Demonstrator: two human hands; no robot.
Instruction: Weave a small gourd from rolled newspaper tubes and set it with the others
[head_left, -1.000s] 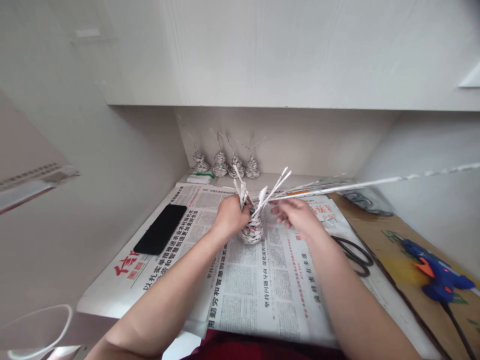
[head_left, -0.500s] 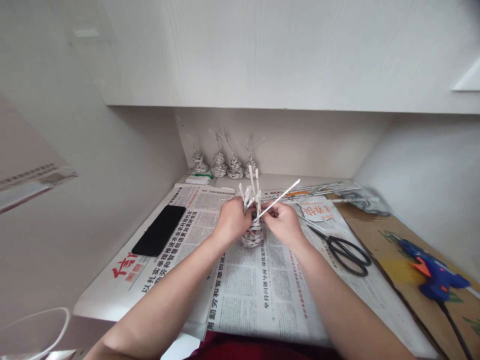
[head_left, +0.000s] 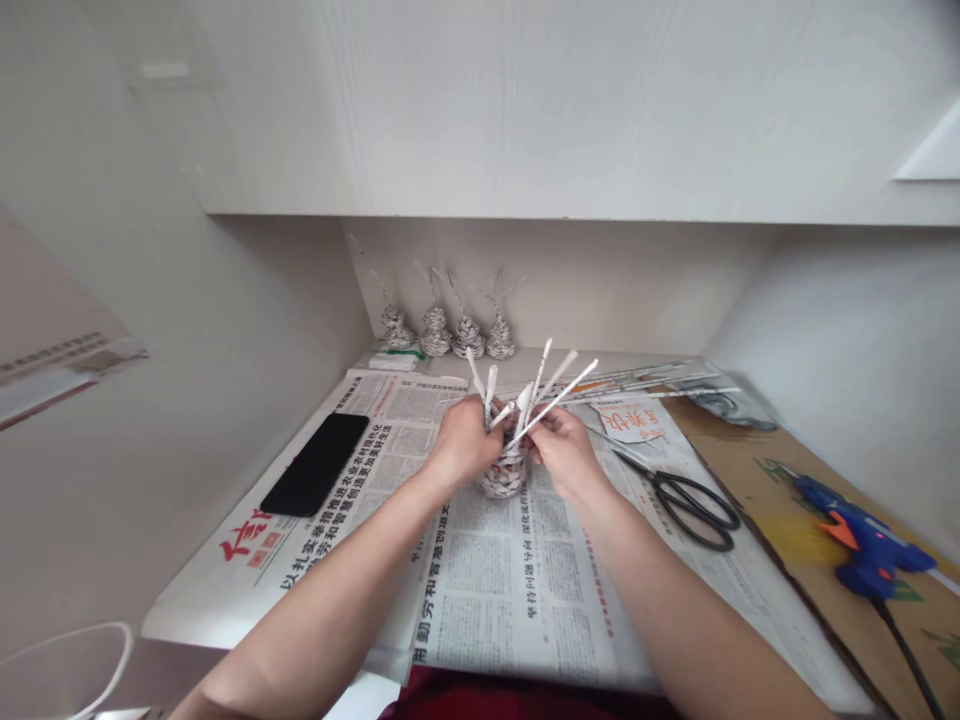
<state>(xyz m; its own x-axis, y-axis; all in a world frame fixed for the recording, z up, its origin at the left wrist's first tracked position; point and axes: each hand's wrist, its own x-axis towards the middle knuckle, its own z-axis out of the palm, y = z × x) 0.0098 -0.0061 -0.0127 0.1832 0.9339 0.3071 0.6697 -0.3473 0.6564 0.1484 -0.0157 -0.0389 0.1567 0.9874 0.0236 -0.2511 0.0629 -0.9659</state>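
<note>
A small woven paper basket [head_left: 502,480], made of rolled newspaper, stands upright on the newspaper between my hands. Several white paper sticks [head_left: 555,402] poke up and outward from its top. My left hand [head_left: 466,440] is closed around its left side, thumb toward the near rim. On the right side, my right hand [head_left: 564,447] has its fingers pinched at the rim among the sticks; the fingertips are partly hidden behind them.
Black-handled scissors [head_left: 694,510] lie to the right, near a blue glue gun [head_left: 874,545] on cardboard [head_left: 772,470]. A black phone [head_left: 316,464] rests at left. Several woven gourd shapes [head_left: 435,332] stand along the back wall, and long paper sticks [head_left: 637,378] lie at back right.
The upright sticks have fanned out, some leaning farther right and one farther left. Both hands stay at the basket, with the right fingers slightly shifted.
</note>
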